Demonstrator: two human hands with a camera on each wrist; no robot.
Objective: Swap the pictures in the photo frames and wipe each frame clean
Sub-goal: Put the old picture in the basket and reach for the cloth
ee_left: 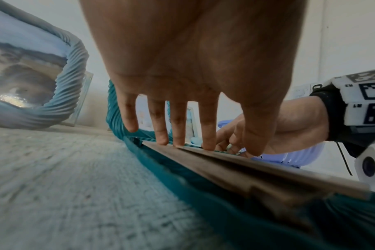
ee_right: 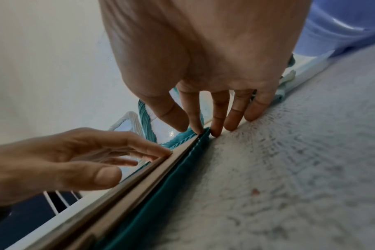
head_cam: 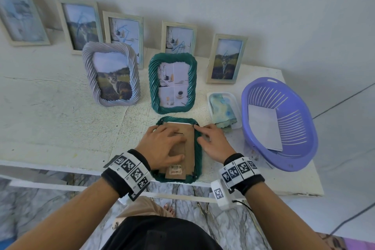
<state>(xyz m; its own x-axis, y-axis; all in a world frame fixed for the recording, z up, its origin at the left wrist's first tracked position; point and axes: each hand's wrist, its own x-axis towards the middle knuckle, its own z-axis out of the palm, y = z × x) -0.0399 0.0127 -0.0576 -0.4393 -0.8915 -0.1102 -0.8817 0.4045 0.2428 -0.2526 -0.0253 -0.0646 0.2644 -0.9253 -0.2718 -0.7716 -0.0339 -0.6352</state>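
A teal twisted-rim frame (head_cam: pixel 199 160) lies face down at the table's near edge, its brown backing board (head_cam: pixel 189 142) up. My left hand (head_cam: pixel 164 144) rests flat on the board with fingers spread; in the left wrist view its fingertips (ee_left: pixel 208 138) press on the board (ee_left: pixel 246 170). My right hand (head_cam: pixel 213 142) is at the frame's far right corner. There its index fingertip (ee_right: pixel 198 125) touches the corner of the rim (ee_right: pixel 171 177) and the other fingers rest on the table. Behind stand a second teal frame (head_cam: pixel 153 83) and a grey twisted frame (head_cam: pixel 89 67) with a cat picture.
A white tray holds a crumpled blue-green cloth (head_cam: pixel 222 111) just right of the frame. A purple basket (head_cam: pixel 304 107) with a white sheet (head_cam: pixel 263 128) in it sits at the right end of the table. Several pale frames lean on the back wall. The table edge (head_cam: pixel 263 189) is close below my wrists.
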